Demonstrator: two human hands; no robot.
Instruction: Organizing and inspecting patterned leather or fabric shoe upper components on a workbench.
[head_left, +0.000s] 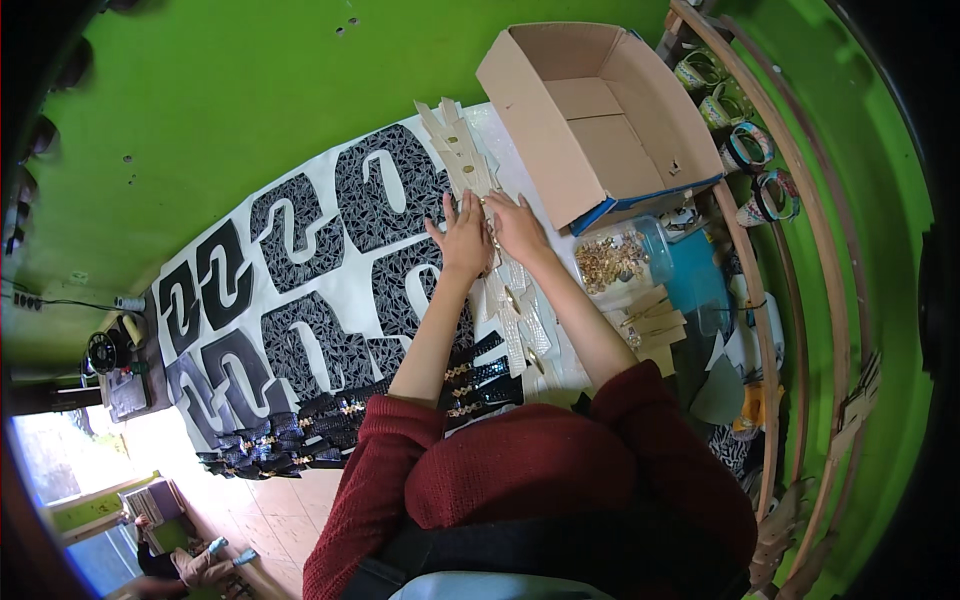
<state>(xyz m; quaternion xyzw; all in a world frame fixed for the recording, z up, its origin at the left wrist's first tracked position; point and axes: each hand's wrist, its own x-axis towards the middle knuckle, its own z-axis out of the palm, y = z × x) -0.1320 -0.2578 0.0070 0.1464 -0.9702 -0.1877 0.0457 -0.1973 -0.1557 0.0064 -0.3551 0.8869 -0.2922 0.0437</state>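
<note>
Both my hands lie on a row of cream, scale-textured straps [464, 160] with gold ornaments, overlapping along the white-covered table [335, 285]. My left hand [463, 237] rests with its fingers stretched out and its thumb apart. Close beside it, my right hand [517, 227] lies with fingers extended over the same straps. Some small gold pieces show between the hands; the fingertips partly hide what they touch. Nearer me, more cream straps carry oval gold ornaments [534, 358]. To their left lie shiny black straps [480, 378] with gold fittings.
Black patterned cut pieces [298, 232] with curved cutouts cover the table's left. An open cardboard box [540, 130] stands at the back right, beside a plastic tub [657, 250] of gold fittings. Wooden rails [815, 250] run along the right. A person [190, 565] is at lower left.
</note>
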